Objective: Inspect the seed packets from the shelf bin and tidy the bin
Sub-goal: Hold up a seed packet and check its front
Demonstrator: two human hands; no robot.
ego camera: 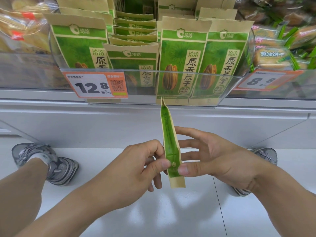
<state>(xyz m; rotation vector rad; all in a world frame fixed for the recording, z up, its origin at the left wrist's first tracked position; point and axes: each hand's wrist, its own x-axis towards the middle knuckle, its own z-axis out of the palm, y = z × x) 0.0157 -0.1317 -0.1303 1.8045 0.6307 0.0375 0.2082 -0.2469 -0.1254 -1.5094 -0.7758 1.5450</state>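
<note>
Standing edge-on at frame centre, top towards the bin (153, 101), a seed packet (171, 147) is pinched by left hand (136, 170) and right hand (213, 161); open floor (171, 219) below.

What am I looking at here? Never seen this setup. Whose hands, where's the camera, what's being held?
There is no robot: a person wears one wide-angle camera on the head, looking forward and down. The left hand and right hand both pinch one green seed packet, held edge-on to the camera, between thumb and fingers. Ahead is a clear shelf bin holding more of the same packets, some upright, some lower in the middle. An orange price tag reading 12.8 hangs on its front. Other snack bags sit in the neighbouring bins. The person's shoes show on the floor below.
</note>
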